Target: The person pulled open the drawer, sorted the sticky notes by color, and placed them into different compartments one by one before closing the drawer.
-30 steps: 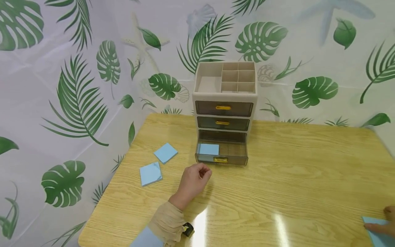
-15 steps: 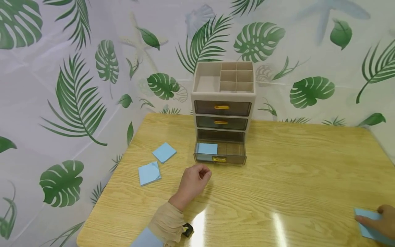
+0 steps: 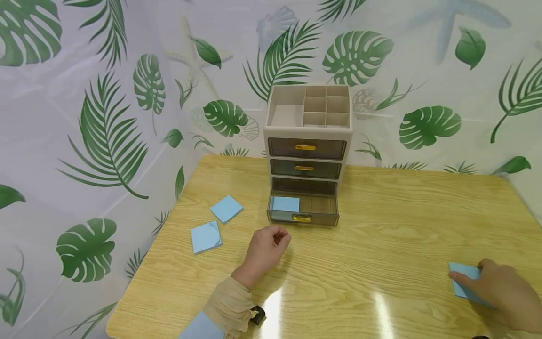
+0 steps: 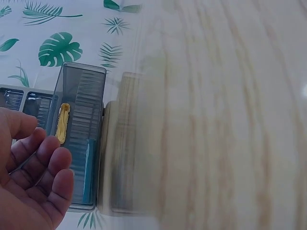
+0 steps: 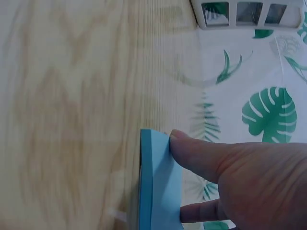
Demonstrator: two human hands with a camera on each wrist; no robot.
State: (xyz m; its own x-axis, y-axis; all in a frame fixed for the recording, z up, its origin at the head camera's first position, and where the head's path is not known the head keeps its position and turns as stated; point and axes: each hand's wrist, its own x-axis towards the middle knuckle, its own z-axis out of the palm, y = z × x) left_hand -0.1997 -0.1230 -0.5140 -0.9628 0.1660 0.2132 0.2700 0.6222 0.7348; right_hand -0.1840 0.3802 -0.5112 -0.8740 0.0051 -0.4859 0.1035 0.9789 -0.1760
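At the right of the table, my right hand (image 3: 504,287) grips a blue sticky note pad (image 3: 465,278). The right wrist view shows the thumb (image 5: 194,151) against the pad (image 5: 163,182). My left hand (image 3: 267,249) rests near the table's middle with loosely curled fingers and nothing in them, just in front of a pulled-out bottom drawer (image 3: 323,220). Another blue pad (image 3: 285,204) lies in the left part of that drawer. In the left wrist view, the drawer's gold handle (image 4: 63,123) shows beyond the left fingers.
The drawer organizer (image 3: 308,133) stands at the back against a leaf-patterned backdrop, with its two upper drawers closed. Two more blue pads, one farther (image 3: 227,209) and one nearer (image 3: 206,237), lie on the wooden table (image 3: 394,226) left of the left hand.
My right hand has come in from the right edge, moving left and away from me with the blue pad. The left hand has stayed in place.
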